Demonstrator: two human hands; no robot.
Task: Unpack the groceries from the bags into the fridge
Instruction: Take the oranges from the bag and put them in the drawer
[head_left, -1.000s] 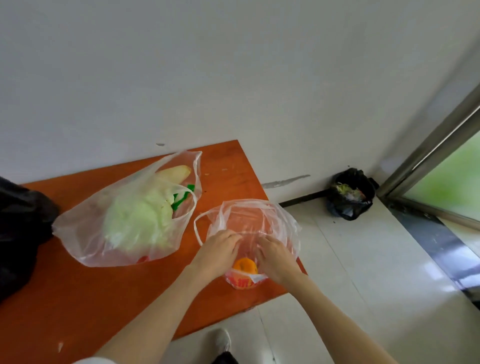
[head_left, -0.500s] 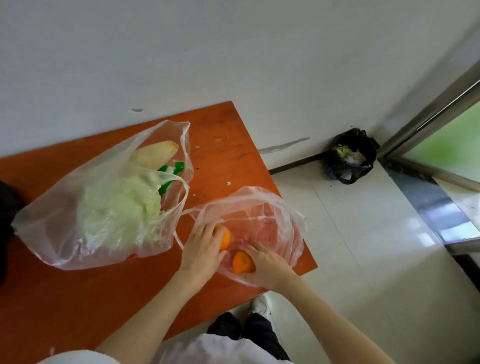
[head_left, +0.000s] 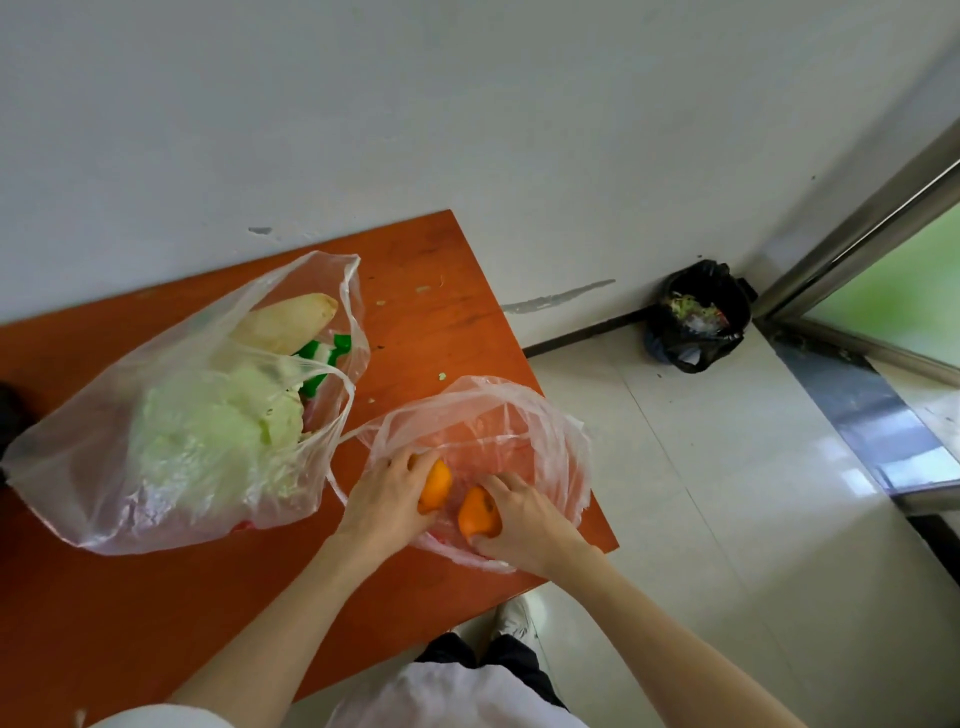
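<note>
A small clear plastic bag (head_left: 524, 415) lies open at the right corner of the orange table (head_left: 431, 291). Both my hands are inside its mouth. My left hand (head_left: 387, 499) grips one orange (head_left: 435, 486). My right hand (head_left: 524, 519) grips a second orange (head_left: 474, 514) close beside the first. To the left lies a larger clear bag (head_left: 104, 457) holding a pale green cabbage (head_left: 208, 436), a long white radish (head_left: 288, 327) and something green (head_left: 324, 358). The fridge is out of view.
A black rubbish bag (head_left: 698, 317) sits on the tiled floor by the wall. A metal-framed glass door (head_left: 883, 208) stands at the right. A dark object (head_left: 13, 410) shows at the table's left edge. My shoe (head_left: 511, 618) is beside the table's near corner.
Each hand has closed on an orange inside the small bag and brought it up toward the opening. The view has shifted, so the table sits lower left.
</note>
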